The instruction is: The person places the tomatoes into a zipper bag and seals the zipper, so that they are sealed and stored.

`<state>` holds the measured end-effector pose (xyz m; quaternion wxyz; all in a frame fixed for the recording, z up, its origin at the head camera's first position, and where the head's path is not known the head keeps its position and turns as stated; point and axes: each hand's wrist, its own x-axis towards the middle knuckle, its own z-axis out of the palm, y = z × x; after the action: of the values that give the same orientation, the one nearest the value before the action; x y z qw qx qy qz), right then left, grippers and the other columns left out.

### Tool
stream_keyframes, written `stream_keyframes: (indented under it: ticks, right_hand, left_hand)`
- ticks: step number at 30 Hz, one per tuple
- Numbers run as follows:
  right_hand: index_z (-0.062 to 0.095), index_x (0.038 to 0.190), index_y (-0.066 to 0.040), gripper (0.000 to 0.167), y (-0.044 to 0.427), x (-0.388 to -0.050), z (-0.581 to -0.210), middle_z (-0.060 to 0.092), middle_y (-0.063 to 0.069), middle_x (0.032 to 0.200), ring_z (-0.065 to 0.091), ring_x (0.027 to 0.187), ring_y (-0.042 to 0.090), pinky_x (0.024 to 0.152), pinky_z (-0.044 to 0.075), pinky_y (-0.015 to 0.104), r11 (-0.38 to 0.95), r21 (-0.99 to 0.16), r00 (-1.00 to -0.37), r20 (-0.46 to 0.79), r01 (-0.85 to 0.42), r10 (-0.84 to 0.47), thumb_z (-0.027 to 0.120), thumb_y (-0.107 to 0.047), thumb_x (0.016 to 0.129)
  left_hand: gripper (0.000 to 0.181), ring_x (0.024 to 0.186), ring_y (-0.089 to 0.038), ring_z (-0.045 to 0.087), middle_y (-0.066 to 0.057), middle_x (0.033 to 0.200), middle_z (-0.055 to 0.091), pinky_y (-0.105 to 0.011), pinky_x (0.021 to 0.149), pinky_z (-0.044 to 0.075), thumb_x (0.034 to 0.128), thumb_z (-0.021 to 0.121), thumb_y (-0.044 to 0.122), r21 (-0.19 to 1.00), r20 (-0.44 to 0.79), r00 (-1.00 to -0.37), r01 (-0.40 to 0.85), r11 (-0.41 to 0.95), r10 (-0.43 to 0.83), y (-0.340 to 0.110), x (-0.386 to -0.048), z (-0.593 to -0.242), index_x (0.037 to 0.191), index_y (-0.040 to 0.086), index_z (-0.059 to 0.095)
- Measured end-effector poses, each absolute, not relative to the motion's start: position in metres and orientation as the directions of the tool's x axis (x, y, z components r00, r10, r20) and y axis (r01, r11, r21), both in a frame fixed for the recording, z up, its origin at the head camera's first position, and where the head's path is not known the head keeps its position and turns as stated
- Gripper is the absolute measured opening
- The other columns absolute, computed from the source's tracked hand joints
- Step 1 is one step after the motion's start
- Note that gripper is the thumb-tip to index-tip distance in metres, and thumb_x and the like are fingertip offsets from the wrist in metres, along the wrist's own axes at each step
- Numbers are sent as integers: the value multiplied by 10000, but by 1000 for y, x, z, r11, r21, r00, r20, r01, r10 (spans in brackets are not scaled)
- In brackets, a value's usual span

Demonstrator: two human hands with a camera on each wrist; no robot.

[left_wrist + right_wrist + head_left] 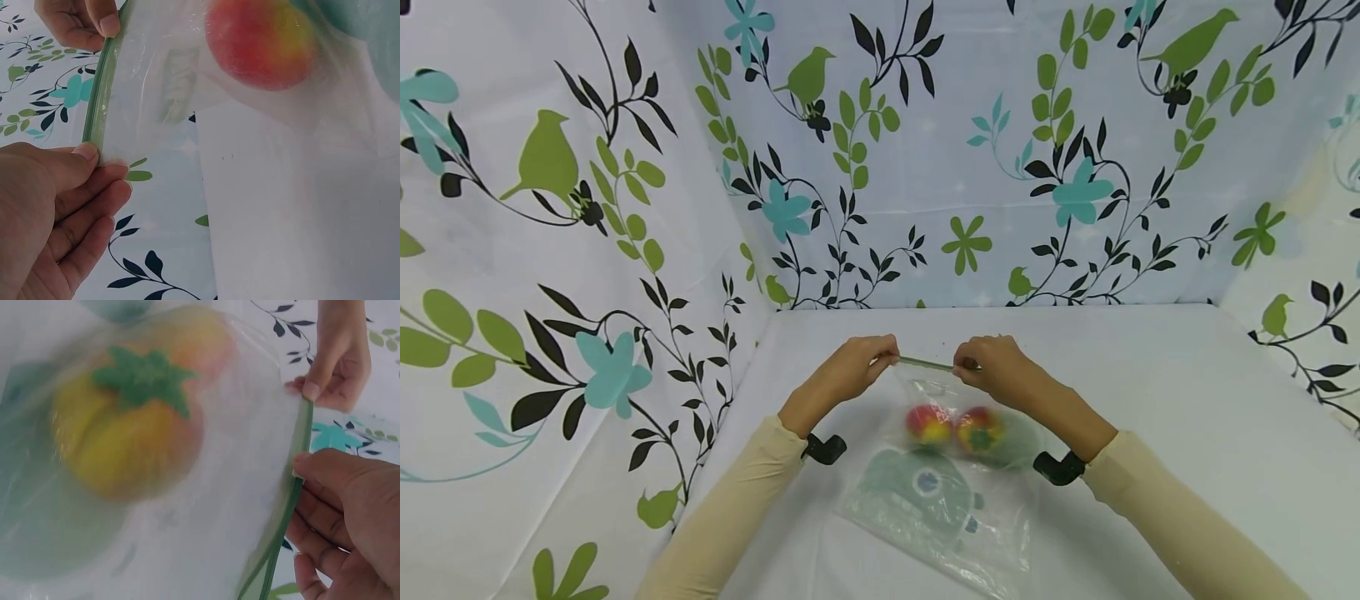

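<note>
A clear zip bag (925, 533) with a green zip strip (103, 94) hangs from both hands, its lower part toward the table's front. My left hand (857, 367) pinches one end of the strip between thumb and fingers. Farther along the strip, my right hand (350, 512) pinches it with thumb and forefinger; the zip lips look apart below that grip in the right wrist view. Inside the bag are a smooth red-and-yellow fruit (259, 44) and a yellow-red tomato-like fruit (131, 444) with a green star-shaped top. Cloudy plastic blurs both.
Blue-green patches (917, 492) show on or through the bag; I cannot tell which. The white table (1150, 383) lies beneath, with patterned cloth (887, 167) at the back and sides. Dark wrist mounts (825, 450) sit on both wrists.
</note>
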<state>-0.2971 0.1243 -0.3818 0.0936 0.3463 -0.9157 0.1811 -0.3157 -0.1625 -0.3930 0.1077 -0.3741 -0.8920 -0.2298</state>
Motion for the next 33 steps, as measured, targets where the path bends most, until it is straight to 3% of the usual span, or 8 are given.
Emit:
stream_keyframes:
  ticks: [6,11,18,23,33]
  right_hand:
    - [761,1000,-78,48,154,-295,-379,722,-10,906,696,881,183,836,587,439,681,-362,-770,239,-636,-592,734,-118,999]
    - [756,1001,-81,44,182,-293,-381,722,-23,897,687,867,169,819,586,425,699,-368,-788,219,-613,-576,732,-117,999]
    - [760,1016,-95,52,218,-287,-381,714,-34,916,668,888,165,795,571,405,733,-399,-831,188,-552,-524,732,-137,1002]
    - [760,1032,-91,66,233,-287,-383,717,-31,919,663,890,166,774,568,386,736,-417,-843,185,-533,-505,729,-143,1005]
    - [761,1044,-69,106,244,-293,-390,722,2,928,668,906,193,794,591,406,749,-453,-872,174,-483,-457,712,-159,1016]
  left_hand:
    - [65,793,-169,535,-109,935,716,-327,754,469,1063,632,101,362,340,-732,682,636,591,-164,-319,-396,1009,78,662]
    - [61,821,-167,562,-74,940,718,-344,776,493,1067,630,117,380,329,-746,665,643,578,-169,-325,-400,1011,104,651]
    - [50,797,-184,559,-121,905,709,-364,761,486,1058,641,109,415,325,-778,628,658,537,-177,-332,-404,1014,88,655]
    - [63,783,-178,563,-69,877,695,-352,755,489,1057,642,119,416,327,-785,619,666,526,-177,-335,-405,1007,84,657]
    - [73,750,-166,545,-150,918,717,-343,729,482,1063,640,144,440,289,-808,589,678,514,-174,-338,-404,1045,76,663]
